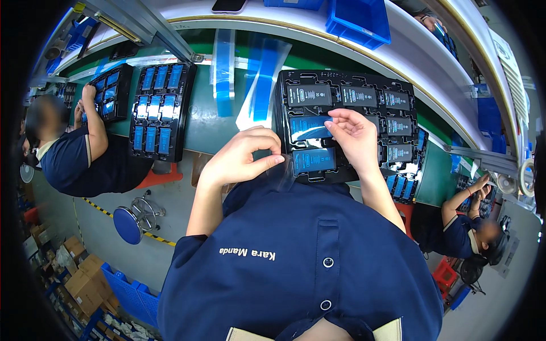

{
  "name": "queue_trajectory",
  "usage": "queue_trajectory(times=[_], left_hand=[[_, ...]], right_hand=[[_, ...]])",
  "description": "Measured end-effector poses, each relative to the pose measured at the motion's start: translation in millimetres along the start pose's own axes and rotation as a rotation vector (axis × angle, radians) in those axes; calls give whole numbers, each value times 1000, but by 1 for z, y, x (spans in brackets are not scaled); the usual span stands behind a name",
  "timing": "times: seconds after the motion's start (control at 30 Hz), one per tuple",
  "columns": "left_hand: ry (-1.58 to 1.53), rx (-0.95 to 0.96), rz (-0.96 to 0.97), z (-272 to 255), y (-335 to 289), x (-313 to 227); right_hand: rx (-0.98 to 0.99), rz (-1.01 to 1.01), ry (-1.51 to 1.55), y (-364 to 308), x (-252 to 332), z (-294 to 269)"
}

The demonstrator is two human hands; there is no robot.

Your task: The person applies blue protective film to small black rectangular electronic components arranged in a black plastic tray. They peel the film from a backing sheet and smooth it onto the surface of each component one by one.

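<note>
A black plastic tray (348, 75) in front of me holds rows of flat, dark grey batteries (309, 95). In its left column, the nearest battery (314, 160) carries a glossy blue film. On the one behind it, a blue film (310, 128) shows a curved edge with dark surface beside it. My right hand (355, 133) is over the tray, thumb and forefinger pinched at that film's right end. My left hand (245, 156) is closed at the tray's near left corner. A see-through piece of film (286, 173) hangs at its fingertips.
Blue-and-clear film strips (263, 79) lie on the green bench behind my left hand. More battery trays (162, 108) stand to the left and partly under mine at right. A blue bin (358, 23) sits on the shelf. Co-workers are at both sides; a round stool (127, 225) stands behind left.
</note>
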State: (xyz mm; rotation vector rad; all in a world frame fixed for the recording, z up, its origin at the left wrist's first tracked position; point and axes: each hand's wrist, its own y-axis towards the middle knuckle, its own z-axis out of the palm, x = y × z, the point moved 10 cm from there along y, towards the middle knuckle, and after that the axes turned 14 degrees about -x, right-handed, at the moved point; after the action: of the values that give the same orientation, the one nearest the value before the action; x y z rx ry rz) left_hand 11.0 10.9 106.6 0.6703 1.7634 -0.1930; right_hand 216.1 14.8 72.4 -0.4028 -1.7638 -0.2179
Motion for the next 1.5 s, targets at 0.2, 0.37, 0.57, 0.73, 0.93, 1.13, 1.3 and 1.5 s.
queue_trajectory(times=[0.2, 0.37, 0.57, 0.73, 0.93, 1.13, 1.3, 1.5], left_hand=[[-23, -7, -19, 4, 0, 2], [-33, -5, -32, 4, 0, 2], [-4, -13, -37, 6, 0, -2], [30, 5, -58, 9, 1, -4], [152, 42, -21, 14, 5, -6], [117, -28, 23, 6, 5, -15], [-31, -128, 36, -9, 3, -35], [-267, -152, 145, -13, 2, -51]], right_hand=[[3, 8, -2, -1, 3, -1], [-12, 2, 15, 0, 2, 0], [27, -3, -40, 1, -4, 1], [-17, -27, -12, 1, 0, -1], [-24, -149, -152, -3, 12, 2], [-106, -403, -300, -17, 56, 4], [123, -387, -2, -37, 51, 21], [483, 52, 384, -51, 37, 57]])
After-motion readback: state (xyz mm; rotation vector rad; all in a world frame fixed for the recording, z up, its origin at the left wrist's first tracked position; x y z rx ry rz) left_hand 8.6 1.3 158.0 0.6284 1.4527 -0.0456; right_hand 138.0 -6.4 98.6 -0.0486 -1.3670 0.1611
